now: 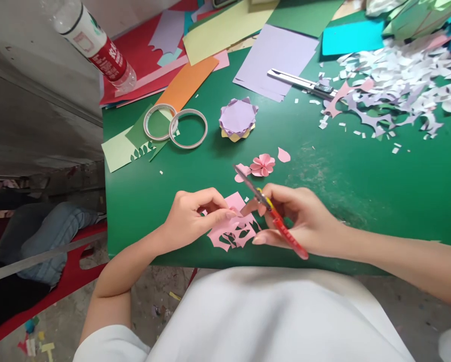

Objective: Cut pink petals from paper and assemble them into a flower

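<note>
My left hand (199,216) pinches a small pink paper piece (233,210) between thumb and forefinger, above a pink sheet (236,235) with many petal-shaped holes cut in it. In my right hand (301,216) is a pair of scissors (282,226) with red handles, blades pointing up and left. The fingertips of that hand are close to the pink sheet. Just beyond the blades lie a pink paper flower (262,165), a loose pink petal (284,155) and more cut pink pieces (242,172). Part of the small piece is hidden by my left fingers.
Farther back stands a round purple-and-yellow paper form (238,118). Two tape rolls (188,129) lie to its left, near a plastic bottle (101,50). A box cutter (301,83) rests by a heap of paper scraps (402,80). Coloured sheets (274,55) cover the back edge.
</note>
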The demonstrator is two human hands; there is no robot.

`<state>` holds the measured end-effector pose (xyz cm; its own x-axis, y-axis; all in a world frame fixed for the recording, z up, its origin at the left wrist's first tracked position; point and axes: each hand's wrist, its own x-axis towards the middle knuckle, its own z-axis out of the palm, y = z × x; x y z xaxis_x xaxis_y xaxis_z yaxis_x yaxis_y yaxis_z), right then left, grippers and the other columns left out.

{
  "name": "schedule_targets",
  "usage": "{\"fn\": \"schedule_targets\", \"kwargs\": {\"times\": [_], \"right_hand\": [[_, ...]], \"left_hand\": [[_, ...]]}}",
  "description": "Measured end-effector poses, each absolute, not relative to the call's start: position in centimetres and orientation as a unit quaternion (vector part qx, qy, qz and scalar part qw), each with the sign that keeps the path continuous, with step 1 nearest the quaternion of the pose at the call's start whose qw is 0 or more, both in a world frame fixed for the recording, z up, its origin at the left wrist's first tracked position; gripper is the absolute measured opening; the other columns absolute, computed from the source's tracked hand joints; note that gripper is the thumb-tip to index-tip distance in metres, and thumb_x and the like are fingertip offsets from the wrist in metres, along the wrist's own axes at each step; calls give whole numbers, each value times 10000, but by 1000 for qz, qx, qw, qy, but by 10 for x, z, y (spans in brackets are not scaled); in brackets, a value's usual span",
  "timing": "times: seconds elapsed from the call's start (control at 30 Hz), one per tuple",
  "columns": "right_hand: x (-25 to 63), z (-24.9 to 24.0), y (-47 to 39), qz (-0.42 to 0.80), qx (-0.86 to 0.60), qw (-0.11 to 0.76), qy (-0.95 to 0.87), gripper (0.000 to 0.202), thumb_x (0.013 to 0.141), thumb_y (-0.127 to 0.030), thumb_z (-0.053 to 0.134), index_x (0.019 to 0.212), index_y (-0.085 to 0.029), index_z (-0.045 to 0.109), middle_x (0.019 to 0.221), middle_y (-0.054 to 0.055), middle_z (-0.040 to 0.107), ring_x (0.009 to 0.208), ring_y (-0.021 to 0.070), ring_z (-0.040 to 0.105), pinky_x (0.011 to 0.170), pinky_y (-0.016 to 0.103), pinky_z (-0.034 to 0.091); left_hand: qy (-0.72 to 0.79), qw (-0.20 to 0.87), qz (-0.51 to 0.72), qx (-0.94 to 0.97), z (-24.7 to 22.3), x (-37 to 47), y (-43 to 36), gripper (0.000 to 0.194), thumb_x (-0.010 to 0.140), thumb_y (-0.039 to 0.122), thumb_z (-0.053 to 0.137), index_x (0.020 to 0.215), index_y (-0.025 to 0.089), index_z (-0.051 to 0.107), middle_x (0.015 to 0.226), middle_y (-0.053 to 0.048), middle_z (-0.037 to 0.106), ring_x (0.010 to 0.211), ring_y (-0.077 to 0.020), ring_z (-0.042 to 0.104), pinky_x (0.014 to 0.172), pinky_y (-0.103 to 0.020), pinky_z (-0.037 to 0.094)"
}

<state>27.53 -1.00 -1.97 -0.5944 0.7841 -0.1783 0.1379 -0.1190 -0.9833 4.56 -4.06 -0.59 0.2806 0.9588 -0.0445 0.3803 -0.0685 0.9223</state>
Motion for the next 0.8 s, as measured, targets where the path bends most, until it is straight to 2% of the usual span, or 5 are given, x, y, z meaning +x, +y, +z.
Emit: {"fn": "schedule_targets", "kwargs": {"times": [0.17, 0.37, 0.5, 0.63, 0.8], "right_hand": [[269, -26, -25, 711, -374, 247, -541, 382, 751, -394, 841, 710, -233, 498, 503, -103, 409, 414, 65, 330, 370, 216, 278], [273, -29, -19, 733, -390, 281, -481, 278, 732, -264, 842, 764, -243, 567, 704, -48, 671, 409, 70, 434, 344, 233, 316], [276, -29, -16, 736, -390, 296, -468, 275, 679, -218, 863, 765, -256, 605, 704, -75, 675, 382, 62, 423, 330, 232, 321], [277, -24, -10, 689, -392, 339, -507, 269, 697, -230, 861, 762, -245, 600, 696, -82, 673, 379, 53, 448, 334, 219, 344], [295, -13, 30, 479, -478, 460, -575, 408, 661, -428, 909, 713, -214, 566, 621, -47, 634, 342, 74, 461, 303, 242, 338]], "left_hand": [[539, 498, 284, 618, -13, 51, -45, 333, 913, 489, 675, 774, 187, 652, 553, 53, 595, 475, -65, 471, 485, -202, 382], [523, 543, 265, 601, -10, 45, -44, 402, 1006, 563, 460, 986, 204, 641, 664, 27, 620, 559, -98, 566, 558, -227, 438], [508, 570, 257, 592, -8, 42, -45, 232, 968, 429, 574, 1028, 205, 592, 677, 28, 662, 598, -124, 629, 642, -263, 494], [528, 525, 264, 614, -4, 43, -44, 90, 922, 262, 613, 978, 198, 586, 697, 29, 702, 566, -104, 623, 605, -242, 488], [540, 361, 177, 739, -7, 41, -40, 165, 971, 244, 549, 1130, 202, 563, 945, -25, 728, 778, -147, 653, 722, -283, 518]]}}
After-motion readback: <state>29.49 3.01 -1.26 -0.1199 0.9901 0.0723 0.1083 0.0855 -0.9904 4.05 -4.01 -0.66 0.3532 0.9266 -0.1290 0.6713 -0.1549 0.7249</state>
